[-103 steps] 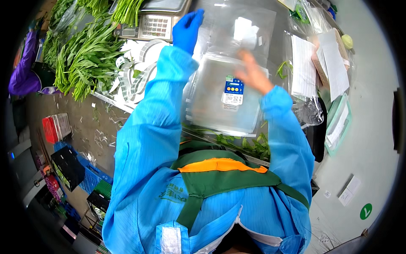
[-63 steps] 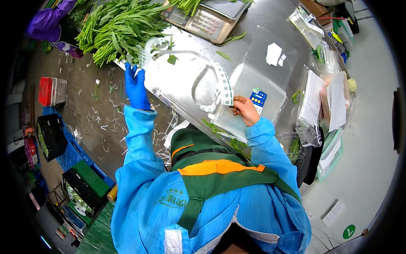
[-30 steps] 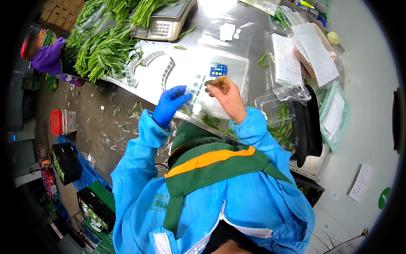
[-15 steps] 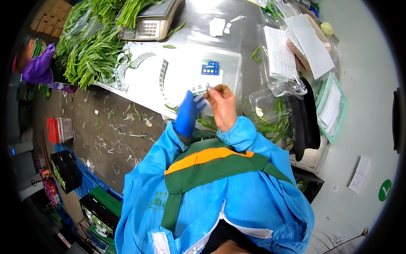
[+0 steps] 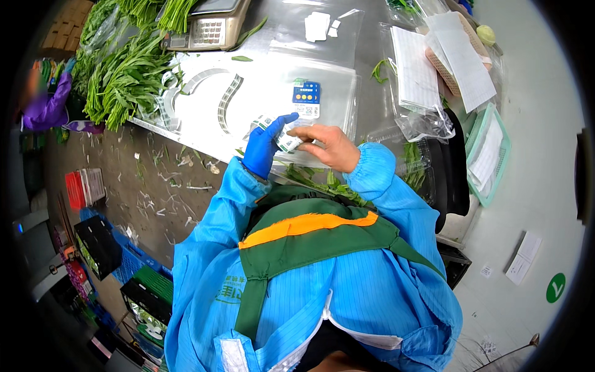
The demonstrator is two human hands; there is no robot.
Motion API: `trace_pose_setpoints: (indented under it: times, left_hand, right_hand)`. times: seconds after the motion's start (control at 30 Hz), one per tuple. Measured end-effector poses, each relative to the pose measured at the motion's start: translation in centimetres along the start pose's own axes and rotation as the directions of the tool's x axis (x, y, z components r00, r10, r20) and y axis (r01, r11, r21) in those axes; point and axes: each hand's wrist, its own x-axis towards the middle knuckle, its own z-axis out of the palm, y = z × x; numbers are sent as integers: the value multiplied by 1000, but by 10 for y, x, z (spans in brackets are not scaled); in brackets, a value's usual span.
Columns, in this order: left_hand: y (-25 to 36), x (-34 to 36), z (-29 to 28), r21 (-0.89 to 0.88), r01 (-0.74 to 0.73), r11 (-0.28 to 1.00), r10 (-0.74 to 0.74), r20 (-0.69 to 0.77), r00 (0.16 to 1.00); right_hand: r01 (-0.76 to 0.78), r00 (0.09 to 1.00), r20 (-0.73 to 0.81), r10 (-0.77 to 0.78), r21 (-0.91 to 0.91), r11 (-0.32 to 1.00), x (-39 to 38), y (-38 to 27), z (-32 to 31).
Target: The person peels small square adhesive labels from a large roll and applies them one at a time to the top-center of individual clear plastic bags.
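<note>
**Label strip (image 5: 287,142) drawn in and bunched between both hands**

Half a second ago, the strip was pinched by the bare right hand (image 5: 331,147) alone, with the blue-gloved left hand (image 5: 263,147) blurred just beside it; now it is held by both. The left grip is closed on the strip, and the right grip is narrowed on its other side, the fingertips partly hidden. The strip is held over the near part of the clear bags (image 5: 338,115) on the tabletop (image 5: 372,40), nearer the body than the blue-and-white label (image 5: 307,93). Farther left, the curled label ribbon (image 5: 229,102) is bowed more to the left in its lower part; whether it is joined to the strip cannot be told. Leafy greens (image 5: 124,87) and the scale (image 5: 214,28) are left unshifted.
</note>
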Motion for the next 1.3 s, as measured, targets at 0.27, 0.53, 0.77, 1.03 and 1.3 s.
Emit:
trace_pose_setpoints:
  times: [0.27,0.53,0.77,1.03,1.3]
  left_hand:
    - [-66,17,-36,-444,17,896,-204,-377,903]
    - [-24,30,-91,836,-137,532,322,-50,945]
    - [-98,70,-67,834,-87,545,-3,106,994]
    - [-56,90,-86,533,26,846,-43,20,999]
    - [-2,80,-80,-733,131,668,-136,53,989]
  right_hand:
    - [-42,999,-3,45,259,965,-4,32,-8]
    - [-185,978,33,207,-324,928,59,112,-81]
    - [-68,992,33,120,-665,743,77,142,-60]
    - [155,984,161,-77,-556,817,40,29,-74]
    - [-332,463,-699,-545,-707,624,136,101,-178]
